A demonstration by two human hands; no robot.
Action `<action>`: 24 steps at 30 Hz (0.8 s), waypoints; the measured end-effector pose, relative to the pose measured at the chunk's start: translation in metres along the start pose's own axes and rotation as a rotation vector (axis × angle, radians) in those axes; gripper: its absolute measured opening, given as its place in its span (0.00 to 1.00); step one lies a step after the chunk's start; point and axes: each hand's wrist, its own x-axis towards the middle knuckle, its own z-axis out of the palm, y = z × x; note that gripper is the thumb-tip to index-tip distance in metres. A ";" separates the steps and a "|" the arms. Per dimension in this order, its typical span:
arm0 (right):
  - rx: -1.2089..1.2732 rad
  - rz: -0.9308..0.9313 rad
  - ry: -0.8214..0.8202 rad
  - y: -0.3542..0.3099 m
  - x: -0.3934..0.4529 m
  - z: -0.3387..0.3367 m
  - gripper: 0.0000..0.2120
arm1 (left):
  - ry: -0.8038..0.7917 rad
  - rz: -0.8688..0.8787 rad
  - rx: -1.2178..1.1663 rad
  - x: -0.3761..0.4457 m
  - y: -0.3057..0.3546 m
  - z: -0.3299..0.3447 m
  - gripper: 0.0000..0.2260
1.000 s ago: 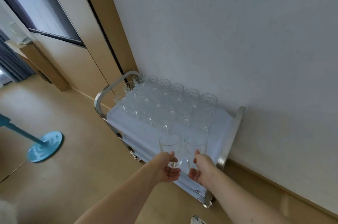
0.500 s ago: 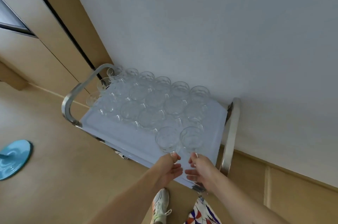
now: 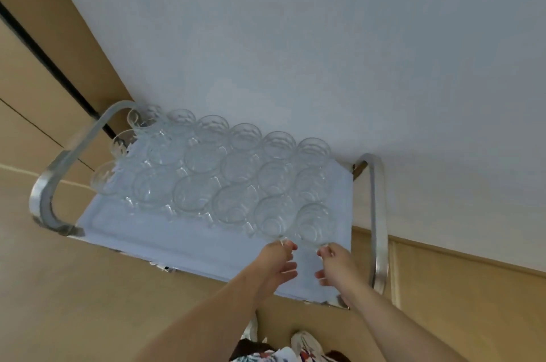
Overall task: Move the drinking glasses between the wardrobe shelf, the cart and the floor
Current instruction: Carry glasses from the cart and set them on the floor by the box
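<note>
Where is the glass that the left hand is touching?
In the head view, that glass stands near the front right of the cart, beside the right hand's glass, with the left hand at its base.

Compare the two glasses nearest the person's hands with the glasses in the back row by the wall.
The two near glasses stand at the front of the rows, towards the open part of the cart's white top; the back-row glasses line the wall. The left hand and right hand pinch the near pair at the base; nothing touches the back row. All are clear, upright, on the cart.
</note>
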 end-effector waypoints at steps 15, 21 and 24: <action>0.128 -0.008 0.267 0.020 -0.007 0.026 0.22 | 0.001 0.071 0.217 0.006 -0.004 -0.014 0.09; 0.176 -0.051 0.208 0.059 -0.043 0.023 0.31 | 0.268 0.251 0.402 -0.015 -0.017 0.000 0.12; 0.147 -0.121 0.162 0.082 -0.056 0.014 0.29 | 0.406 0.346 0.610 -0.035 -0.029 0.011 0.18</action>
